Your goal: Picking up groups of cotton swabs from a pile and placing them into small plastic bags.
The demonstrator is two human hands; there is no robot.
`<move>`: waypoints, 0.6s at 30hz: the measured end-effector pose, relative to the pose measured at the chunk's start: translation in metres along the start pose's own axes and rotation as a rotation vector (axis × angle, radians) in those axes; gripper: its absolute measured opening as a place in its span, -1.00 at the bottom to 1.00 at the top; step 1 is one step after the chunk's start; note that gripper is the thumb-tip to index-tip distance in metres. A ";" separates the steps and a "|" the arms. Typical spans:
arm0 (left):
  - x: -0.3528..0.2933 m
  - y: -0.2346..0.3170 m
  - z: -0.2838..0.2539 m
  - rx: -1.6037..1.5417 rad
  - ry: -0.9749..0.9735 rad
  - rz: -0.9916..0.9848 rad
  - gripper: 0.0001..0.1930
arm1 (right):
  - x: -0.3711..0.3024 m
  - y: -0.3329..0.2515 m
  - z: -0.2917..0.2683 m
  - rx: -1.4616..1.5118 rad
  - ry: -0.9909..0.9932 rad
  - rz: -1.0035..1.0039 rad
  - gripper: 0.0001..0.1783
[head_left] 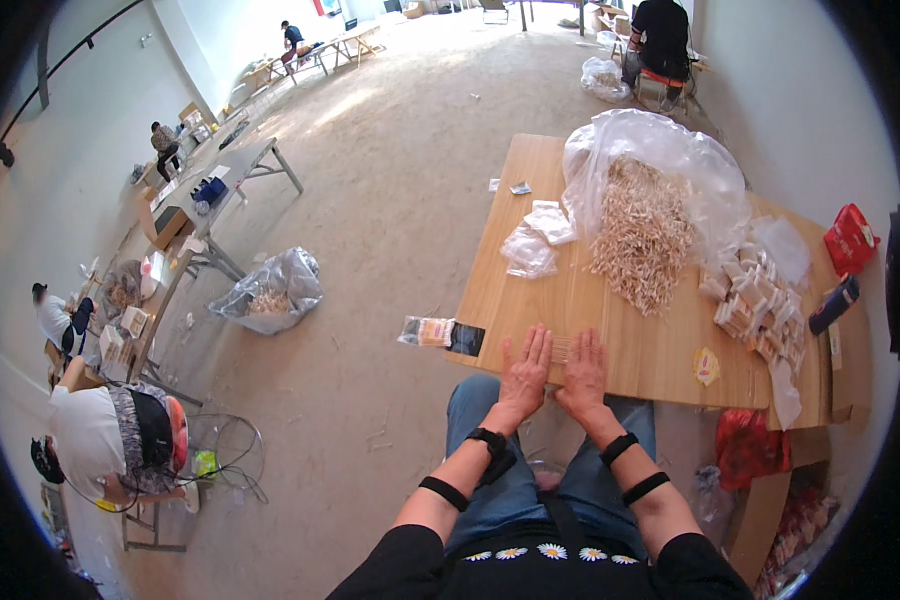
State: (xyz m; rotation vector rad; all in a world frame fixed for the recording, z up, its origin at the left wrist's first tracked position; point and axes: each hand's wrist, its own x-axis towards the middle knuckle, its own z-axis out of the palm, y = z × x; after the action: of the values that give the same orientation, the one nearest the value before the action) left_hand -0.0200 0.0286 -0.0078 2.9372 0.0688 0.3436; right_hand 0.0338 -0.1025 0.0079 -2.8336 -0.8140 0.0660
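My left hand (523, 372) and my right hand (584, 372) lie flat, fingers together, at the near edge of a wooden table (530, 290). Between and under their fingertips is a small row of pale wooden sticks (559, 348). A big heap of the same pale wooden pieces (642, 238) spills from a clear plastic bag (660, 150) further back on the table. Neither hand grips anything.
Small clear bags (532, 245) lie left of the heap; filled packets (755, 300) are stacked at the right, by a red pack (850, 238). A packet (438, 333) overhangs the table's left edge. A plastic sack (270, 290) sits on the floor. Other people work at tables far left and behind.
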 end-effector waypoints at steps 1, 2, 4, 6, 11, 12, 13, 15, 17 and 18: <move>0.000 0.001 0.001 -0.001 -0.006 0.001 -0.06 | 0.003 -0.003 0.009 -0.001 0.049 -0.055 0.22; 0.001 0.002 0.002 0.019 0.013 0.008 -0.03 | 0.003 -0.003 0.017 -0.002 0.097 -0.110 0.21; 0.000 -0.004 0.005 0.044 0.034 0.001 0.00 | 0.005 -0.006 0.022 0.000 0.150 -0.130 0.27; -0.003 -0.011 0.008 0.095 0.031 -0.068 0.01 | 0.004 -0.010 0.022 0.002 0.198 -0.152 0.33; 0.000 -0.006 -0.010 0.092 -0.095 -0.147 0.00 | 0.001 -0.008 0.005 0.020 0.116 -0.126 0.09; -0.003 -0.006 -0.006 0.135 -0.087 -0.146 0.00 | 0.002 -0.012 0.004 0.021 0.109 -0.127 0.09; -0.005 -0.008 -0.002 0.133 -0.093 -0.148 0.00 | 0.005 -0.017 0.002 0.017 0.090 -0.158 0.09; -0.005 -0.014 0.005 0.122 0.026 -0.115 0.10 | 0.006 -0.024 0.003 0.014 0.072 -0.188 0.08; -0.007 -0.016 0.010 0.174 0.047 -0.114 0.10 | 0.008 -0.029 0.010 -0.016 0.142 -0.172 0.08; -0.004 -0.011 0.006 0.219 0.068 -0.107 0.10 | 0.009 -0.025 0.013 -0.017 0.143 -0.162 0.08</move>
State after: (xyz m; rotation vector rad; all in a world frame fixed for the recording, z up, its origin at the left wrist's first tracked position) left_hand -0.0223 0.0385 -0.0167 3.1199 0.2892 0.4455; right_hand 0.0269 -0.0748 0.0003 -2.7382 -1.0115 -0.1648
